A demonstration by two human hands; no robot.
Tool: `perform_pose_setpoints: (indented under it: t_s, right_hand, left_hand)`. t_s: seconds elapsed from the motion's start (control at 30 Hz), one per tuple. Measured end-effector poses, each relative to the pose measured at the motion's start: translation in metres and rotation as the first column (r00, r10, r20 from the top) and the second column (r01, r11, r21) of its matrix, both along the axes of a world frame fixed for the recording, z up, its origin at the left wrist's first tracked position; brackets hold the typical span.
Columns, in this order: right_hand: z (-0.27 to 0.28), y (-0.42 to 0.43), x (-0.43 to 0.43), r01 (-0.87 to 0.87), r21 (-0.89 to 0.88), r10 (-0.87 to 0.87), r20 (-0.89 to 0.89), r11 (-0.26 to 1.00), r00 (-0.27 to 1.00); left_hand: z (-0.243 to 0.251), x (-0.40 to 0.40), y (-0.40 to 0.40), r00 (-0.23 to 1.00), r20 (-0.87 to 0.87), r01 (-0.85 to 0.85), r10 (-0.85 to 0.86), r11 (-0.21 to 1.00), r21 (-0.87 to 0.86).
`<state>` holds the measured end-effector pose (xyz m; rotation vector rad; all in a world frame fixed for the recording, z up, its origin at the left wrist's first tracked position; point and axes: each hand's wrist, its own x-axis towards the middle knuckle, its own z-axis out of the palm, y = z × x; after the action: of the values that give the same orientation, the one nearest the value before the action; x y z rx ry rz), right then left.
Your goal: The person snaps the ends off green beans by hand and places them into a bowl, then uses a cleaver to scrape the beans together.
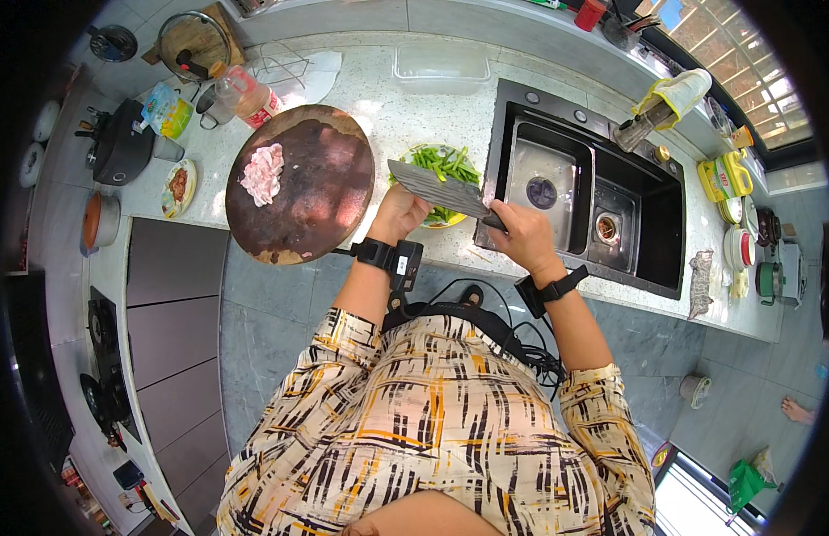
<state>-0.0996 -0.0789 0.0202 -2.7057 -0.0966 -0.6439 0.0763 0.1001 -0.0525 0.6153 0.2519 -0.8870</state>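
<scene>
My right hand (527,236) grips the dark handle of a kitchen knife (441,191), whose wide grey blade points up and to the left. Under the blade, my left hand (404,211) is at its lower edge, partly hidden; I cannot tell whether the fingers hold anything. Behind the knife, a plate (466,218) with a patterned rim carries cut green vegetable pieces (448,161). Left of my hands lies a round, dark wooden chopping board (307,181) with a heap of pale pink raw meat (263,174) on its left part.
A black double-bowl sink (588,268) is set into the counter at the right. A clear plastic container (441,63) stands at the back. Left of the board are a plastic bottle (247,94), a glass mug (214,110) and a small plate of reddish food (179,189). Cables hang near my waist.
</scene>
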Motion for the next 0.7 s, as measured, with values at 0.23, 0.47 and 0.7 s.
perform_pose_setpoints:
  t_s: [0.23,0.47,0.7]
  right_hand:
    - [-0.01,-0.002,0.001,0.056,0.065,-0.052,-0.062,0.996,0.997]
    - [-0.017,-0.009,0.002,0.195,0.28,-0.138,-0.21,0.94,0.968]
    - [-0.016,-0.032,-0.018,0.302,0.38,-0.248,-0.185,0.875,0.951]
  left_hand:
    - [0.001,0.0,0.011,0.995,0.039,0.091,-0.094,0.993,0.075]
    - [-0.013,0.012,0.002,0.82,0.484,-0.105,-0.305,0.752,0.651]
    - [-0.011,0.002,-0.032,0.339,0.479,-0.494,-0.81,0.28,0.823]
